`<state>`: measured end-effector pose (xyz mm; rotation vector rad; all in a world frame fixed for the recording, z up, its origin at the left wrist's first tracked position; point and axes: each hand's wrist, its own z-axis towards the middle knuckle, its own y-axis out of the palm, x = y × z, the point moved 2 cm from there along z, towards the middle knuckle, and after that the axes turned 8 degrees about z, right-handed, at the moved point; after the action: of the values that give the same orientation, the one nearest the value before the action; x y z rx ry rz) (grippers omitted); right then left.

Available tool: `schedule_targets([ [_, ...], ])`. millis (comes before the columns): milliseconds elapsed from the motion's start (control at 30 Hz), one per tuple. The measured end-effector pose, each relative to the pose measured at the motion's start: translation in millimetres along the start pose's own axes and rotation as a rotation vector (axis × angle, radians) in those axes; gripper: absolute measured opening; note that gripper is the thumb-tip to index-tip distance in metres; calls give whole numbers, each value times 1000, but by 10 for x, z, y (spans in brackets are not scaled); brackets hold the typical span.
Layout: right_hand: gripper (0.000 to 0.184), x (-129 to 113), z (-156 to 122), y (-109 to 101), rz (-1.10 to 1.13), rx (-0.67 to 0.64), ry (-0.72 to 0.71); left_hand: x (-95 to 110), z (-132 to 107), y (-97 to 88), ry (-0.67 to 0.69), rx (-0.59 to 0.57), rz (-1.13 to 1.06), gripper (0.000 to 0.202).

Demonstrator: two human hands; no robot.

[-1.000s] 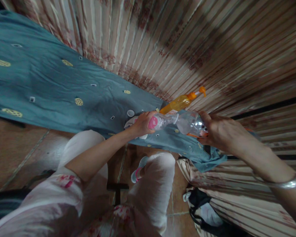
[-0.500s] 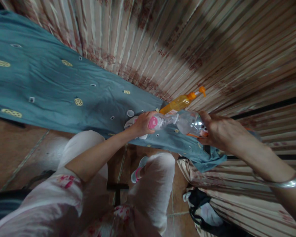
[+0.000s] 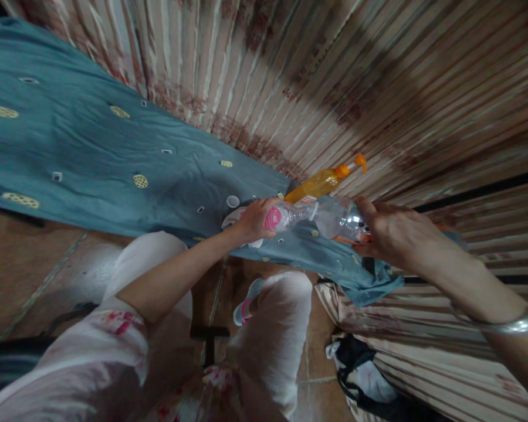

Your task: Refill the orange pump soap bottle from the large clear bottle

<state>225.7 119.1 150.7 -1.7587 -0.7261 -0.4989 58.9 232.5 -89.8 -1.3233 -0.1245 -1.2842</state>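
Note:
A clear plastic bottle (image 3: 334,218) with a pink label lies sideways between my hands, over the edge of a teal cloth (image 3: 114,158). My right hand (image 3: 393,234) is wrapped round its body. My left hand (image 3: 255,220) is closed at its neck end, by the pink label (image 3: 273,218). Behind the bottle lies an orange pump bottle (image 3: 319,183) with an orange nozzle. A small white cap (image 3: 233,201) rests on the cloth, just left of my left hand.
The teal cloth covers a striped, flowered bedspread (image 3: 334,76). Below are my white-trousered legs (image 3: 273,334), a pink-and-white shoe (image 3: 245,308) on a brown tiled floor (image 3: 35,275), and a dark bag (image 3: 369,381) at the lower right.

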Motion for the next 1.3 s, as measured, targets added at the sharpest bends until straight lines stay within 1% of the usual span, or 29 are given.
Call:
schedule_targets([
  [100,52,10,-6,22,2,32,-18,-24,0,19,19,26,-5,86],
  [233,48,16,-7,20,-3,29,-4,-52,-4,40,38,45,-3,86],
  [367,55,1,7,-25,-28,-16,19,-62,-2,48,38,41,-1,85],
  [467,51,-23,16,-74,-28,-68,31,-63,0,53,31,40,5,85],
  [567,49,-39,11,-106,-22,-91,42,-65,-2,60,27,36,8,85],
  [733,50,-29,-6,-88,-9,-42,25,-66,-7,58,38,55,-6,87],
  [833,51,-26,1,-88,-16,-38,37,-66,-4,56,35,45,-6,85],
  [1033,55,-52,20,-157,-15,-131,48,-65,2,60,34,39,10,86],
  [1300,55,-56,18,-148,-16,-96,37,-41,4,46,17,6,8,87],
])
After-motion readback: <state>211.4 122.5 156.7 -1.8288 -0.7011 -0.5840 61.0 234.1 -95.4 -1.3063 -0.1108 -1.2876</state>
